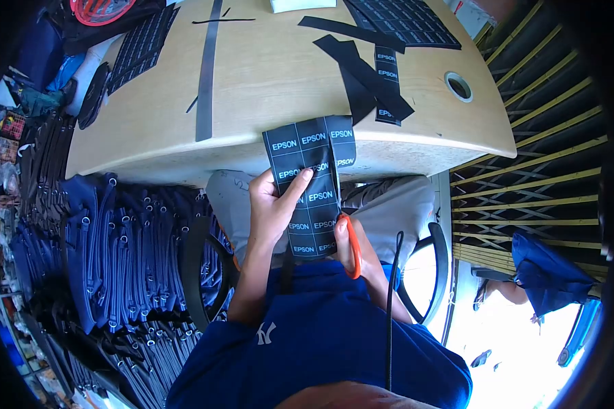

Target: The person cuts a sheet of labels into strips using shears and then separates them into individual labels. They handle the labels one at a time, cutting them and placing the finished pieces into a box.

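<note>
A black sheet printed with a grid of EPSON labels [320, 195] is held up in front of the table's near edge. My left hand [273, 204] grips it from the left, thumb on the printed face. Orange-handled scissors [352, 247] are in my right hand [356, 249], fingers wrapped round the handles. Their blades run up the sheet along a cut near its right side. To the right of that cut, a strip with EPSON labels [343, 140] hangs partly apart at the top.
On the wooden table [266, 88] lie black offcut strips [365, 78], a narrow EPSON strip [387, 68] and larger printed sheets [406, 20]. A round hole [458, 86] sits at the right. Many dark blue bags [116, 252] are heaped at left; a folding metal gate [525, 170] stands at right.
</note>
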A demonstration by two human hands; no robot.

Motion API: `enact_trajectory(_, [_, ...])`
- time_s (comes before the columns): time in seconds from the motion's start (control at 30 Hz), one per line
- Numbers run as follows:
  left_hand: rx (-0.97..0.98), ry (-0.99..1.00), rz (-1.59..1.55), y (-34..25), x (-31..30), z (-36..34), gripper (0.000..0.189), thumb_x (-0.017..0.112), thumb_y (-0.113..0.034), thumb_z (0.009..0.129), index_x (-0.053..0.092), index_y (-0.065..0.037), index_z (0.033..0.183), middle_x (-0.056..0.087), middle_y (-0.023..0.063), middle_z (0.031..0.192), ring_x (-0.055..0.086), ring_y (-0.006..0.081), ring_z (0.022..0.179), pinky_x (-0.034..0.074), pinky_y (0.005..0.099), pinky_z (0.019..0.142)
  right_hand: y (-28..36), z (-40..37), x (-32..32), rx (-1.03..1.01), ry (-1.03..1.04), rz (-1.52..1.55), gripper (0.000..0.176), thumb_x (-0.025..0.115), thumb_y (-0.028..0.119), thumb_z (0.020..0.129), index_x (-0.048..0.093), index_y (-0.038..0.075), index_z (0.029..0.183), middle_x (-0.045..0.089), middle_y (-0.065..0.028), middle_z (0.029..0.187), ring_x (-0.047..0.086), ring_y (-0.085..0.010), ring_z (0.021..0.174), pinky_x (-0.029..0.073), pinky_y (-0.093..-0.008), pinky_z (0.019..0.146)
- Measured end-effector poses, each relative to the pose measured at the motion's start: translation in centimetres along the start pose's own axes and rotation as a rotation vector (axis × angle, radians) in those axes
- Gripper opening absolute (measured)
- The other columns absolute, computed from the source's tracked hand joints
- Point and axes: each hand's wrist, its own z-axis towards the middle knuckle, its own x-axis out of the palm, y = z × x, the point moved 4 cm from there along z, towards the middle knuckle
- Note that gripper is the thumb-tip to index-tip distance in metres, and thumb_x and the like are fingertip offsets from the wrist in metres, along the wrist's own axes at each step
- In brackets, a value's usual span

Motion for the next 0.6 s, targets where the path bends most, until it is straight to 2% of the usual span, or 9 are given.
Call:
enact_trajectory(0.07, [-0.002,0.006,0.007,0.0,0.0,-0.1,0.008,0.066,-0.006,0.083,0.065,0.002,0.085,0.066,0.0027,0.077,0.057,0.0039,0.065,0.046,0.019,0.056,-0.6,0.0,0.0,0.041,0.003,-0.023,0.065,0.032,0.055,0.093,0.052,-0.006,0.081,0.054,-0.0172,0.065,0.054,-0.0278,0.064,0.042,-0.0389,0.063])
enact_trajectory(0.13, [-0.003,0.011,0.014,0.1,0.0,-0.1,0.008,0.066,-0.006,0.083,0.065,0.002,0.085,0.066,0.0027,0.076,0.057,0.0038,0.065,0.046,0.0189,0.056,-1.8,0.2,0.3,0.051,0.037,-0.038,0.064,0.033,0.053,0.094,0.05,-0.004,0.07,0.051,-0.0128,0.054,0.054,-0.0241,0.053,0.043,-0.0367,0.054])
enact_trajectory(0.17, [0.006,0.013,0.02,0.2,-0.1,-0.1,0.007,0.066,-0.005,0.083,0.065,0.002,0.085,0.066,0.0025,0.076,0.057,0.0037,0.064,0.045,0.0187,0.055,-1.7,0.2,0.1,0.051,0.037,-0.038,0.064,0.033,0.053,0.094,0.05,-0.004,0.07,0.051,-0.0128,0.054,0.054,-0.0241,0.053,0.043,-0.0367,0.054])
enact_trajectory(0.23, [0.016,0.015,0.026,0.1,-0.1,-0.1,0.007,0.066,-0.005,0.083,0.065,0.002,0.085,0.065,0.0023,0.075,0.056,0.0036,0.063,0.045,0.0184,0.055,-1.7,0.1,0.3,0.195,0.115,0.047,0.063,0.034,0.052,0.094,0.048,-0.001,0.063,0.046,-0.0074,0.045,0.051,-0.018,0.041,0.04,-0.0325,0.044])
enact_trajectory(0.33, [-0.005,0.008,0.045,-0.2,-0.4,0.0,0.009,0.065,-0.007,0.084,0.065,0.001,0.085,0.065,0.0019,0.076,0.056,0.0035,0.065,0.045,0.019,0.056,-2.1,0.2,0.2,0.181,0.07,0.058,0.062,0.036,0.053,0.094,0.049,0.0,0.063,0.043,-0.0036,0.042,0.047,-0.0134,0.036,0.038,-0.0288,0.038])
enact_trajectory(0.47, [-0.126,-0.006,-0.03,-0.1,-1.3,1.0,0.017,0.064,-0.017,0.087,0.064,0.0,0.09,0.064,0.0015,0.081,0.055,0.0046,0.069,0.044,0.0199,0.062,-1.6,0.0,-0.1,0.16,0.075,0.06,0.061,0.037,0.052,0.094,0.048,0.0,0.063,0.043,-0.0039,0.043,0.047,-0.0134,0.036,0.038,-0.029,0.039])
enact_trajectory(0.57, [-0.128,-0.031,-0.108,-0.2,-1.1,1.6,0.017,0.066,-0.016,0.085,0.064,0.0,0.09,0.065,0.0021,0.081,0.056,0.0054,0.069,0.045,0.0207,0.062,-1.6,-0.1,-0.1,0.185,0.105,0.033,0.059,0.038,0.049,0.094,0.048,0.0,0.063,0.045,-0.0063,0.046,0.051,-0.0168,0.041,0.039,-0.0311,0.043])
enact_trajectory(0.6, [-0.131,-0.059,-0.08,-0.3,-0.9,1.6,0.016,0.067,-0.014,0.084,0.065,0.0,0.09,0.065,0.0026,0.081,0.057,0.0057,0.07,0.046,0.0211,0.063,-1.6,0.0,0.0,0.093,0.1,-0.009,0.058,0.038,0.048,0.094,0.048,-0.001,0.065,0.046,-0.0081,0.049,0.052,-0.0196,0.045,0.04,-0.0329,0.046])
